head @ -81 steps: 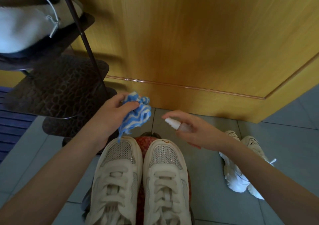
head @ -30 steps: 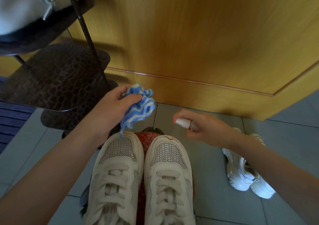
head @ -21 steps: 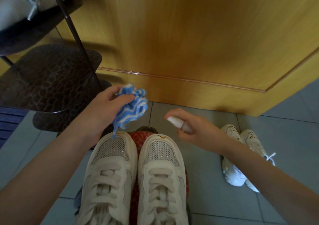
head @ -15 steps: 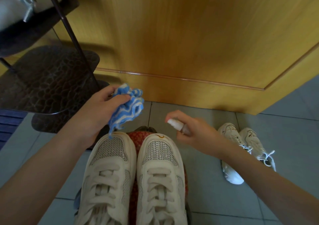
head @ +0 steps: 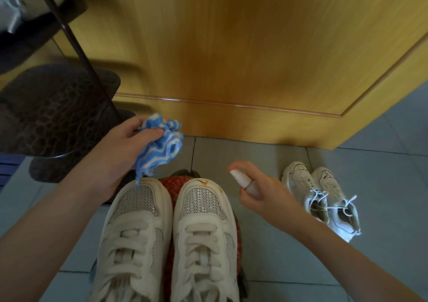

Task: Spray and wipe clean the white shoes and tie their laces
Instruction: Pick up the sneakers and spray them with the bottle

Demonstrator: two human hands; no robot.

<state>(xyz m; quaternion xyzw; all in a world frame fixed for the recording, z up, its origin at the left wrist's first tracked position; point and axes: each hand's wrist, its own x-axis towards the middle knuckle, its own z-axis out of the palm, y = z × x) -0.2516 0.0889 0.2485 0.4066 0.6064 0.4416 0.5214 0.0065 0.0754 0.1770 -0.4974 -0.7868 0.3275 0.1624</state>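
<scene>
Two cream-white lace-up shoes, the left shoe [head: 134,232] and the right shoe [head: 203,230], stand side by side on a red patterned stool [head: 172,181], toes away from me. The right shoe's toe carries a small orange mark. My left hand [head: 120,153] grips a crumpled blue-and-white cloth [head: 162,144] just above the left shoe's toe. My right hand [head: 264,192] holds a small white spray bottle [head: 243,181] to the right of the right shoe's toe, with its nozzle pointing up and to the left.
A second pair of white sneakers [head: 324,197] with loose laces lies on the grey tile floor at the right. A wooden door [head: 231,58] fills the background. A dark metal shoe rack [head: 58,107] stands at the left, with a shoe on its upper shelf.
My right hand with the spray bottle has dropped lower and drawn slightly toward me. My left hand keeps the cloth above the left shoe. The view has shifted a little.
</scene>
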